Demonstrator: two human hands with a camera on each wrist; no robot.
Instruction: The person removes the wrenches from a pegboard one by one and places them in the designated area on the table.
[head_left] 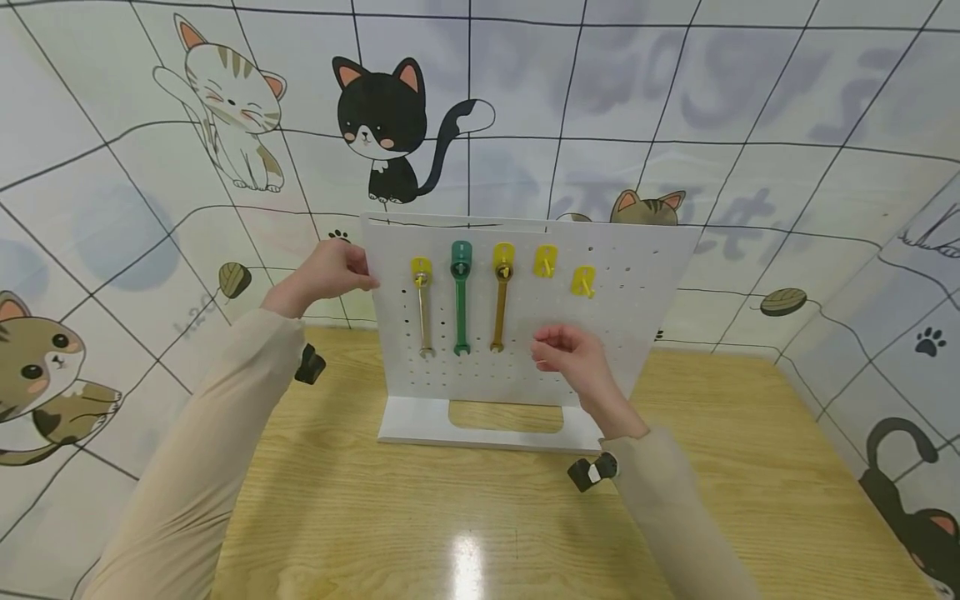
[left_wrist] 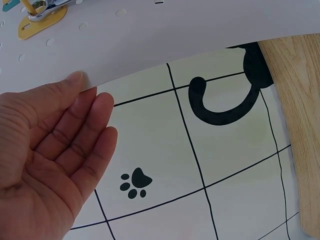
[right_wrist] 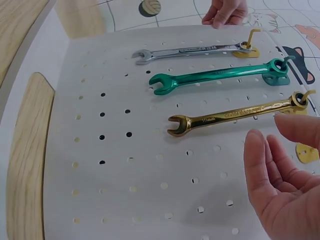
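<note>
A white pegboard (head_left: 637, 250) stands upright on the table. Three combination wrenches hang from hooks on it: a silver wrench (head_left: 425, 318) at the left, a green wrench (head_left: 461, 310), and a gold wrench (head_left: 500, 310). My left hand (head_left: 324, 271) pinches the board's left edge, thumb on the front face and fingertips at the edge in the left wrist view. My right hand (head_left: 579, 358) hovers in front of the board, right of the gold wrench. It holds nothing; in the right wrist view, thumb and loosely bent fingers are apart.
Two yellow hooks, one higher (head_left: 546, 261) and one lower (head_left: 582, 282), carry nothing to the right of the gold wrench. The board's white base (head_left: 416, 423) has a long cutout and sits on a wooden table (head_left: 420, 517). Behind is a cat-patterned wall covering (head_left: 525, 92).
</note>
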